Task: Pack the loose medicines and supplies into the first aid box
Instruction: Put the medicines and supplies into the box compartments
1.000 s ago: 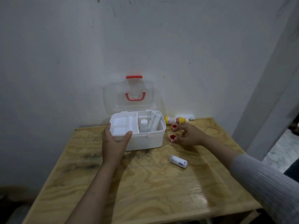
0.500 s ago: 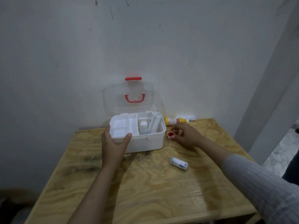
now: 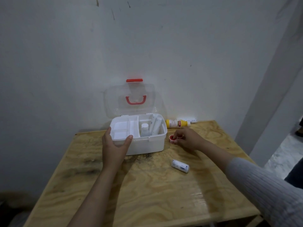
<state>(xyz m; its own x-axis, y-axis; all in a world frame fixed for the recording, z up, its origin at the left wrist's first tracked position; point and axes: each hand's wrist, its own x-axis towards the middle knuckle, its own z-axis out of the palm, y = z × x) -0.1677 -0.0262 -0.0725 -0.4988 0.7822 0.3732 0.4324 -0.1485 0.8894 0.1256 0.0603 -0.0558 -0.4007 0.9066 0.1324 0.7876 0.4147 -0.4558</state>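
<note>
The person was midway through the packing. The left hand [image 3: 114,145] steadied the first aid box [image 3: 144,145], thumb and fingers [image 3: 130,137] spread over its front left corner and rim. The box stood near the worktop's [image 3: 147,194] far edge, its clear lid [image 3: 129,99] propped open against the wall. A small clear bottle [image 3: 145,129] and white tubes [image 3: 155,124] already stood in its right compartment. The right hand [image 3: 188,140] pinched two small red-capped rolls [image 3: 172,139] just beside the box's right wall, fingers curled round them. I judged the next move was to lift them over the rim into a free compartment. A white cylindrical roll [image 3: 180,166] lay on its side toward the middle of the worktop, and a yellow plastic bottle [image 3: 176,123] lay at the far edge by the wall, both still unpacked. The box was smooth white plastic with red handles; the worktop was grainy, glossy plywood
</note>
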